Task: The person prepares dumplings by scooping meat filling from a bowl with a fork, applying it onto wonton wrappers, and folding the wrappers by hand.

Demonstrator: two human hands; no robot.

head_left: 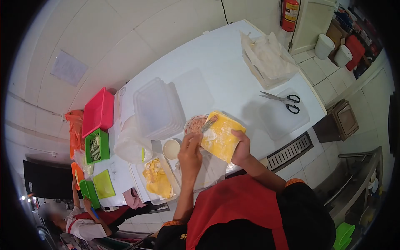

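My right hand (241, 151) holds a floured yellow dough sheet (223, 135) by its right edge, thumb on top. My left hand (190, 155) is closed round a small metal utensil (207, 125), whose tip rests near the sheet's upper left corner with a bit of pinkish filling on it. Behind the sheet, partly covered by it, is a bowl of pinkish filling (194, 124). A small cup of pale liquid (171, 149) stands left of my left hand. More yellow dough sheets (156, 178) lie in a tray at the lower left.
Scissors (283, 98) lie on a clear lid at the right, below a lined plastic container (270, 62). Stacked clear containers (157, 109) and a translucent tub (133, 143) stand at the left. Beyond them are a pink bin (98, 111), green trays and a co-worker (83, 223).
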